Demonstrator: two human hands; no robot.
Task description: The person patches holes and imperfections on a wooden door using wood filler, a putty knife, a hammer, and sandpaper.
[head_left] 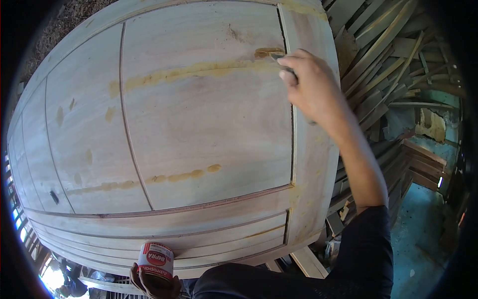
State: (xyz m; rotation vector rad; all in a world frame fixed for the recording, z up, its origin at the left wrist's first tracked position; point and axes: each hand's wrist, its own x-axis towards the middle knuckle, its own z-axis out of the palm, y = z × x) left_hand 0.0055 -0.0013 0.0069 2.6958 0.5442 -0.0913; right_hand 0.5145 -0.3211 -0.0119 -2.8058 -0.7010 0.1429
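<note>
My right hand (312,84) is closed around a putty knife (275,57), its blade tip touching the wood beside a brown smear of filler (268,52). Most of the handle is hidden by my fingers. Under it lies a large pale wooden door (214,124) with grooved panels. A long yellowish filler band (194,71) runs across the upper panel, and a shorter row of filler patches (179,177) marks the lower part. At the bottom edge, my left hand (141,280) grips a red and white tin (157,259), label outward; the contents cannot be seen.
Stacked wood offcuts (388,55) crowd the right side, close to my right arm. A small dark object (54,197) lies on the door at the lower left. Beyond the offcuts is a bluish floor (413,239). A pale board (308,263) juts out below the door.
</note>
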